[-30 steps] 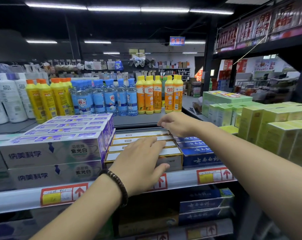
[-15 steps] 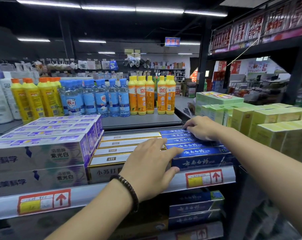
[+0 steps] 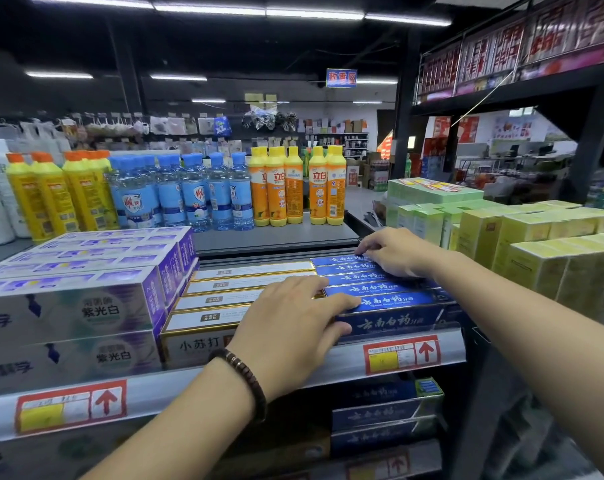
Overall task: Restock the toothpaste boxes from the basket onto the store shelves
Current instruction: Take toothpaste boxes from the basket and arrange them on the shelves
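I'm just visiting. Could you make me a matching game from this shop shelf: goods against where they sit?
1 purple boxes
2 blue boxes
3 white gold-edged boxes
4 orange bottles

A middle of the shelf
B under the right hand
C left end, stacked two high
D on the ledge behind

Pairs: 1-C, 2-B, 3-A, 4-D

Both forearms are bare; a dark beaded bracelet [image 3: 246, 379] circles the left wrist.

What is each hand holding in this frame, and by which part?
Nothing is held. The left hand lies flat on the front blue toothpaste boxes, and the right hand rests its fingers on the rear boxes' tops.
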Motion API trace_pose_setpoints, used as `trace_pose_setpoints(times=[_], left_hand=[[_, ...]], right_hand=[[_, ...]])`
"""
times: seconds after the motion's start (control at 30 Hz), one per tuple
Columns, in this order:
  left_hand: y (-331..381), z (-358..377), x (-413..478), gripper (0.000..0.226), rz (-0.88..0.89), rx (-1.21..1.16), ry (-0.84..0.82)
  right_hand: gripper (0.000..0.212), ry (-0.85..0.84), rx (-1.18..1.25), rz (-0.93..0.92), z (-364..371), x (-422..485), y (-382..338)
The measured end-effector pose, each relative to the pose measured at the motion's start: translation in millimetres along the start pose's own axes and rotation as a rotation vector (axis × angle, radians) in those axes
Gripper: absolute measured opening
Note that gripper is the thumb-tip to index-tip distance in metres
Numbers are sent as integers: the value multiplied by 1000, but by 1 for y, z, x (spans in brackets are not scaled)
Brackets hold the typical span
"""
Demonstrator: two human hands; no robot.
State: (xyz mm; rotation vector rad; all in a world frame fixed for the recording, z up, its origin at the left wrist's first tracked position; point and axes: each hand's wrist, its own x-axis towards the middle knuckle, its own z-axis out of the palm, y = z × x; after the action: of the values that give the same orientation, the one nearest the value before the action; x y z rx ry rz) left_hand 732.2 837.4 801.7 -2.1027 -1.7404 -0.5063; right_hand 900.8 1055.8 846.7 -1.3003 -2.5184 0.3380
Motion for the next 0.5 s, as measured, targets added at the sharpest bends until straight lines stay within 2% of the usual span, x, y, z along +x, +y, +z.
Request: trace_pose_setpoints(times=[0.5], left_hand=[[1,9,1,36,17,-14,90]], right_hand=[[38,-55,-13,-9,-4,0,4]])
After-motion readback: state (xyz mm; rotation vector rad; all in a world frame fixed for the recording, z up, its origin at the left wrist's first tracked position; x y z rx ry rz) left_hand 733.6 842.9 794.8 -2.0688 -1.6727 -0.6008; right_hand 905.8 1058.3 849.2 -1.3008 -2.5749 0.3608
